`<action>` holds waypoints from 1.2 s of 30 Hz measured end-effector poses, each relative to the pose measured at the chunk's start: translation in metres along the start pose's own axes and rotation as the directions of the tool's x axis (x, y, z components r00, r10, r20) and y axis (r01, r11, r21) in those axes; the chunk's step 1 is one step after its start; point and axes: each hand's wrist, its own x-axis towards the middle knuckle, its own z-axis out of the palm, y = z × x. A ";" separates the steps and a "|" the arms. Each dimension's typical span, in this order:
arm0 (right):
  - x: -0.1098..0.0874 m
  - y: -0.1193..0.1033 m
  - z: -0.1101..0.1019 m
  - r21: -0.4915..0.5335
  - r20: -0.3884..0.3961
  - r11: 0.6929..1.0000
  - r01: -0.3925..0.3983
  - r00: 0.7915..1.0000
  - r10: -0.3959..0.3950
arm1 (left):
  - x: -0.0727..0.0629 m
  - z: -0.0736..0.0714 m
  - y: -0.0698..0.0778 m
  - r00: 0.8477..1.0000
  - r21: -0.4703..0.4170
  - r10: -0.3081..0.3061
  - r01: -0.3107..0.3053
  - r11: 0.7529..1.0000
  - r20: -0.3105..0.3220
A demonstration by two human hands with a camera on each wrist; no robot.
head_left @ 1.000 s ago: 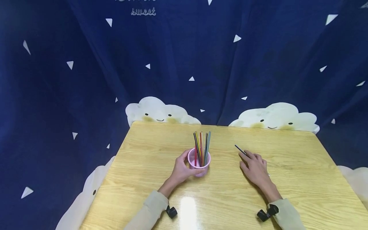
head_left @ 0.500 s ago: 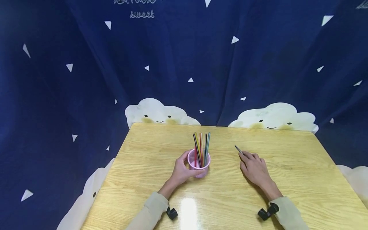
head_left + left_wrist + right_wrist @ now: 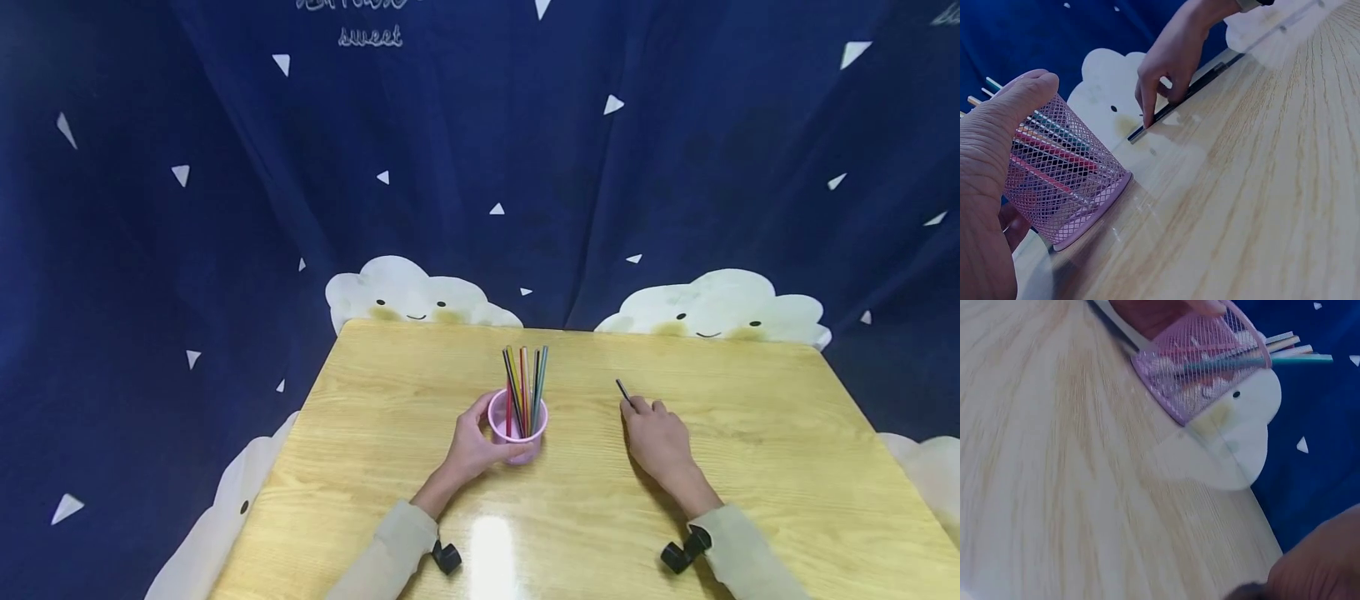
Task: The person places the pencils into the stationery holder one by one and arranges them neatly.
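Observation:
My left hand [image 3: 474,442] grips a pink mesh pencil cup [image 3: 517,454] from its left side, thumb across the near wall. The cup stands upright, and several coloured pencils [image 3: 527,379] lean in it with their ends above the rim. To the right, my right hand [image 3: 662,442] is palm down over the table and pinches a dark pencil [image 3: 622,388]. In the left wrist view this pencil [image 3: 1138,134] lies along the tabletop, with my thumb and fingertips at it. In the head view most of its length is hidden under the hand.
Both arms reach over a light wooden table [image 3: 420,358]. Behind its far edge hangs a dark blue curtain [image 3: 480,150] with white triangles and smiling clouds. Black wrist cameras [image 3: 447,557] sit at both sleeve cuffs.
My right hand has drawn its fingers in around the dark pencil and turned slightly, and the pencil's visible tip now points more steeply away. The left hand and the cup stay in place.

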 end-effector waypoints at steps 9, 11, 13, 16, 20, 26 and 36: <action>0.006 -0.008 -0.004 0.018 0.097 0.998 -0.055 0.994 0.053 | -0.002 -0.001 0.002 1.000 0.025 0.004 -0.004 1.000 0.008; 0.008 -0.007 -0.004 0.027 0.106 0.998 -0.061 0.993 0.058 | -0.001 0.000 -0.001 1.000 0.029 -0.002 0.002 1.000 0.004; 0.009 -0.006 -0.004 0.043 0.105 0.997 -0.062 0.993 0.058 | -0.001 0.000 -0.008 1.000 0.037 -0.012 0.012 0.999 -0.005; 0.010 -0.004 -0.004 0.062 0.094 0.997 -0.055 0.994 0.049 | 0.000 0.001 -0.022 1.000 0.044 -0.025 0.025 0.999 -0.014; 0.009 0.000 -0.006 0.069 0.075 0.997 -0.038 0.997 0.033 | 0.001 0.001 -0.032 0.999 0.045 -0.039 0.039 0.998 -0.007; 0.007 0.003 -0.007 0.092 0.052 0.995 -0.043 0.998 0.038 | 0.001 0.000 -0.033 0.999 0.035 -0.042 0.042 0.999 0.019; 0.009 0.008 -0.003 0.136 0.033 0.989 -0.052 0.998 0.048 | -0.001 0.000 -0.033 0.999 0.033 -0.050 0.050 0.998 0.016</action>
